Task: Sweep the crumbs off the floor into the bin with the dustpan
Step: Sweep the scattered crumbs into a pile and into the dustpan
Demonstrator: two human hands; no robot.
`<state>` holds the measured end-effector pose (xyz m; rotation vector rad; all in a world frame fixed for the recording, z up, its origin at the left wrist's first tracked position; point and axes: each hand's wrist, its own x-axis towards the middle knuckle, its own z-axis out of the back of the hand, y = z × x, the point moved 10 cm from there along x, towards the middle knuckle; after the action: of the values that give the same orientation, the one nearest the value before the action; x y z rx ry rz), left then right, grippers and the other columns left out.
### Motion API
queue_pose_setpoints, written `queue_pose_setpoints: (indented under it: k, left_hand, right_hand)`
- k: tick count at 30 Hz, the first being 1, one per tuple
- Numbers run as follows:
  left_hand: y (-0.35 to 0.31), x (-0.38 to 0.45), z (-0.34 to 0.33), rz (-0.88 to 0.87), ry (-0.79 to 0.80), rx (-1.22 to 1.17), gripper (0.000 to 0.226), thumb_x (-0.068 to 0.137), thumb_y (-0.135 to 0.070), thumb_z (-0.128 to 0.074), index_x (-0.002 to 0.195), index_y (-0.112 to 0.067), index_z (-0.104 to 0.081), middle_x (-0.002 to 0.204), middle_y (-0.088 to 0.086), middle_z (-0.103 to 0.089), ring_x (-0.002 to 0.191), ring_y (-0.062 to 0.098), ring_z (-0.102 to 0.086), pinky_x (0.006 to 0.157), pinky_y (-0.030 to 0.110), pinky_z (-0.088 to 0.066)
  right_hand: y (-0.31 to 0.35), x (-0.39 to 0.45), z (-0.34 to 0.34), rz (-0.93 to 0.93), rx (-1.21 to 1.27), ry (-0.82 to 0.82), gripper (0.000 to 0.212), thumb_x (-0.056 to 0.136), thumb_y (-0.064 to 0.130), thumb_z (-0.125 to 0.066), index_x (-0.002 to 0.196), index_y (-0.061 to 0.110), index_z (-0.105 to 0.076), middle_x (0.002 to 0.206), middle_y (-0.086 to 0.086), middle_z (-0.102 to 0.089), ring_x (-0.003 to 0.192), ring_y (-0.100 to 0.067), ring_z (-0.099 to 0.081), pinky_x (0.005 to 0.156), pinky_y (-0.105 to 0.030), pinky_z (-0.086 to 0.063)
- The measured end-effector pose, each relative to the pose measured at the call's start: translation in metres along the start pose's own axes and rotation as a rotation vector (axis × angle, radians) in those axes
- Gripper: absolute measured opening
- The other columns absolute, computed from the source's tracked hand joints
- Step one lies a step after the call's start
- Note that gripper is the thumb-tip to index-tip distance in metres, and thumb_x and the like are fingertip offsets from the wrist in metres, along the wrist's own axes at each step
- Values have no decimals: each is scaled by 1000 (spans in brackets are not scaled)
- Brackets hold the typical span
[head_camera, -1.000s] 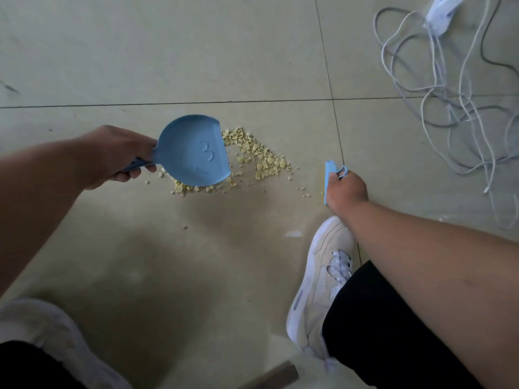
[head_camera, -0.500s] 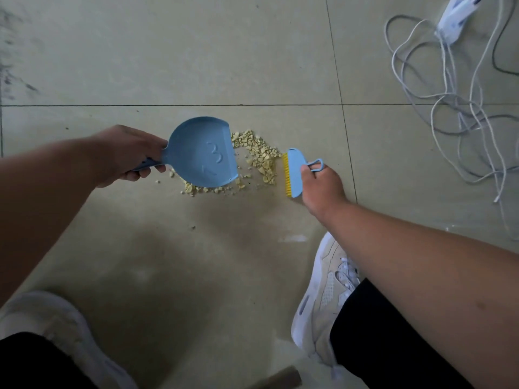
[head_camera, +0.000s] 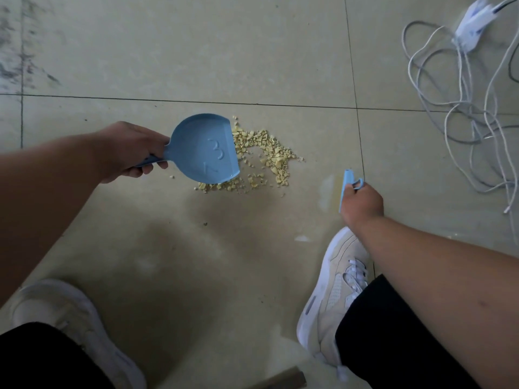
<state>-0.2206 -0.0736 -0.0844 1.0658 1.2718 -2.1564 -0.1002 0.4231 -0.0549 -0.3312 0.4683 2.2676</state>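
The left hand is clenched around the handle of a small blue dustpan, which is turned with its underside facing up, so that raised digits show on it. Its straight front edge sits against a heap of yellow crumbs lying on the beige tiled floor; a thin trail of them runs along and under the pan's near edge, and a few loose bits lie scattered around. The right hand grasps a small blue brush by its looped handle, fingers wrapped around it, and holds it well to the right of the crumbs, apart from them, close to a dark joint line between tiles. The brush stands edge-on, so its bristles cannot be seen. Below that hand a white sneaker rests on the floor, with black trousers covering the leg, and a second white shoe shows at the lower left. A tangle of white cables lies at the upper right, well apart from the crumbs.
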Motion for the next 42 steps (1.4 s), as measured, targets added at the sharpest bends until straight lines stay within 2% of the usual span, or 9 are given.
queue_pose_setpoints:
  k: [8, 15, 23, 27, 29, 31, 34, 37, 42]
  left_hand:
    - [16, -10, 19, 9, -43, -35, 16, 93, -14, -72, 102, -14, -84, 87, 12, -73, 64, 23, -48, 62, 33, -40]
    - [46, -19, 42, 36, -95, -122, 15, 93, -15, -72, 102, -12, -84, 80, 9, -73, 56, 20, -49, 56, 28, -37]
    - [71, -18, 64, 68, -165, -153, 16, 94, -11, -70, 101, -17, -83, 83, 13, -73, 59, 22, -48, 60, 28, -37]
    - [83, -11, 70, 66, -184, -132, 18, 91, -10, -71, 98, -20, -84, 83, 13, -74, 57, 23, -48, 56, 27, -37]
    - [88, -11, 72, 51, -183, -87, 19, 90, -8, -73, 94, -22, -84, 82, 14, -75, 58, 24, -49, 57, 28, -39]
    - [92, -11, 73, 42, -183, -39, 21, 91, -8, -74, 91, -26, -83, 78, 11, -77, 59, 24, -52, 58, 30, -41]
    - [98, -13, 74, 39, -181, -15, 24, 91, -7, -73, 90, -29, -83, 74, 9, -78, 59, 23, -52, 58, 30, -41]
    - [100, -16, 75, 37, -187, -31, 26, 90, -4, -71, 88, -28, -83, 75, 11, -78, 59, 25, -51, 59, 30, -40]
    - [110, -21, 79, 47, -168, -86, 24, 92, -3, -70, 99, -22, -83, 81, 17, -76, 60, 25, -50, 58, 29, -37]
  right_hand:
    - [113, -32, -49, 249, 41, 94, 25, 105, 30, -50, 86, 15, -57, 104, -20, -73, 99, -37, -67, 79, -34, -45]
    - [154, -42, -52, 409, 21, 118, 24, 104, 30, -52, 87, 16, -62, 102, -19, -74, 99, -34, -67, 76, -30, -40]
    - [164, 22, 17, 282, 34, -94, 31, 103, 29, -47, 105, 6, -68, 109, -20, -72, 101, -34, -66, 76, -29, -39]
    - [147, 39, 16, 192, -48, -66, 35, 105, 28, -44, 109, 1, -65, 118, -25, -69, 109, -37, -64, 86, -34, -45]
    - [148, 34, 3, 202, -76, -23, 33, 105, 28, -44, 106, 2, -64, 118, -25, -68, 109, -38, -64, 81, -33, -42]
    - [157, 22, -12, 252, -94, 15, 26, 105, 28, -45, 97, 8, -59, 116, -25, -69, 107, -38, -64, 76, -31, -36]
    - [175, 1, -36, 347, -105, 59, 25, 106, 29, -45, 94, 11, -59, 112, -23, -70, 105, -38, -64, 80, -34, -42]
    - [195, -21, -57, 445, -88, 105, 25, 105, 30, -46, 93, 14, -61, 93, -13, -64, 89, -32, -60, 73, -31, -37]
    - [220, -51, -78, 547, -71, 149, 22, 105, 30, -48, 89, 19, -56, 84, -3, -57, 77, -26, -49, 69, -26, -30]
